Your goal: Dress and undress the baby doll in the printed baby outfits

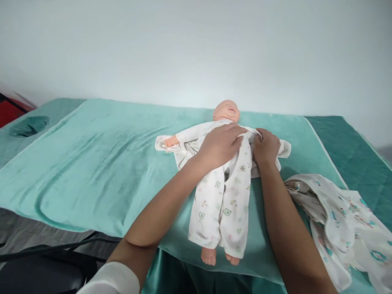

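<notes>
A baby doll (pixel 226 111) lies on its back, its head toward the wall and its bare feet toward me. It wears white printed pants (pixel 234 204) and a white baby top (pixel 196 130) whose sides spread out around it. My left hand (pixel 222 143) lies across the doll's chest, its fingers closed on the top's cloth near the middle. At the doll's shoulder on the right, my right hand (pixel 266 147) pinches the top's edge between thumb and fingers. One doll hand (pixel 171 141) shows at the left sleeve; the other is hidden.
A crumpled white printed cloth (pixel 339 220) lies at the right. Everything rests on a bed with a green cover (pixel 92 163), which has a hole (pixel 29 125) at its left end. A white wall (pixel 196 49) stands behind; a black chair-like object (pixel 45 269) is at lower left.
</notes>
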Tool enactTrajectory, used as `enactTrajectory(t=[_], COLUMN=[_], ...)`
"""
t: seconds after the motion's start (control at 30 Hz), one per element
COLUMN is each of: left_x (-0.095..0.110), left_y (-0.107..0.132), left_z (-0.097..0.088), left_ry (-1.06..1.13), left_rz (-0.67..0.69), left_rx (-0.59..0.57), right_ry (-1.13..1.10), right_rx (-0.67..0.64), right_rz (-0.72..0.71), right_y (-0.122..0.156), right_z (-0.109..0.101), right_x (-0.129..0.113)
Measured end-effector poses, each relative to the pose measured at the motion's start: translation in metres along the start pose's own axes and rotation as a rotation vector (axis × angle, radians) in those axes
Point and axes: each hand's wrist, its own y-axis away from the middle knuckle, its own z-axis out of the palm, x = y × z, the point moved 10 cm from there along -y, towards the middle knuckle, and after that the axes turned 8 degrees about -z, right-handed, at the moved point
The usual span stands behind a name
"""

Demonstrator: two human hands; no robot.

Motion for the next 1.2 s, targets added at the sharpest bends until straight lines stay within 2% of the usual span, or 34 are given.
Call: enactTrajectory(t=[0.07,0.13,0.2,0.3,0.53,0.63,0.73,0.8,0.93,1.07,1.2], left_x=[0.033,0.05,0.056,0.053,0.027,0.028,0.036,0.039,0.029,0.023,0.02], left_y=[-0.018,-0.034,-0.046,-0.059,-0.073,-0.08,-0.089,-0.095,-0.103,-0.105,-0.106], left_z=[0.022,0.047,0.069,0.088,0.093,0.098,0.111,0.121,0.134,0.132,0.117], left_ry=[-0.191,-0.329,-0.378,-0.431,-0.488,-0.526,-0.541,-0.521,-0.52,-0.589,-0.631], left_rz=[0.068,0.085,0.055,0.013,-0.058,-0.082,-0.066,-0.044,-0.03,-0.006,0.014], left_rx=[-0.159,-0.283,-0.367,-0.387,-0.432,-0.416,-0.413,-0.455,-0.573,-0.577,-0.524], right_ry=[-0.005,-0.024,-0.036,-0.034,-0.035,-0.054,-0.058,-0.05,-0.042,-0.064,-0.094], right_rx=[-0.025,-0.051,-0.077,-0.091,-0.023,0.002,0.002,-0.018,-0.074,-0.087,-0.05], right_rz=[0.041,0.098,0.146,0.167,0.203,0.23,0.224,0.215,0.229,0.257,0.285], right_y=[0.001,0.003,0.006,0.007,0.006,0.008,0.008,0.007,0.004,0.003,0.004], right_z=[0.0,-0.001,-0.002,-0.002,-0.005,-0.007,-0.007,-0.005,-0.002,-0.003,-0.006], right_x=[0.002,0.006,0.009,0.009,0.021,0.027,0.026,0.024,0.025,0.03,0.038])
